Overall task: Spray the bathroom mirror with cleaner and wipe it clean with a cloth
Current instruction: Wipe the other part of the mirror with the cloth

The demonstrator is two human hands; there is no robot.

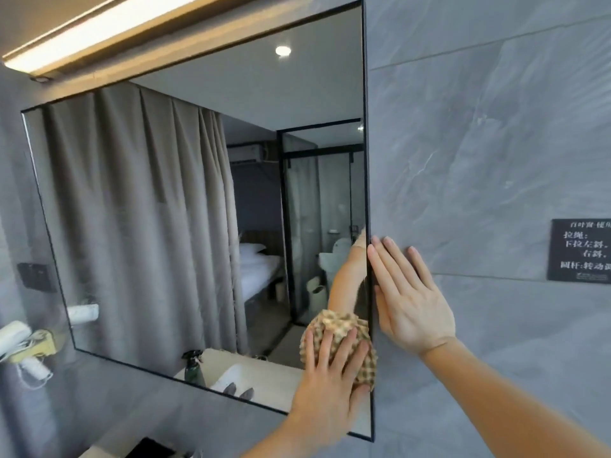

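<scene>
A large black-framed mirror (198,209) hangs on the grey tiled wall. My left hand (330,388) presses a bunched beige checked cloth (340,328) flat against the glass near the mirror's lower right corner, fingers spread and straight. My right hand (413,299) lies flat on the wall tile just beside the mirror's right edge, fingers straight and pointing up. A dark spray bottle (193,366) shows only as a reflection low in the mirror, standing on the counter.
A lit strip light (99,31) runs above the mirror. A white hair dryer in a holder (26,348) hangs at the left. A black sign with white text (582,251) is fixed on the wall to the right.
</scene>
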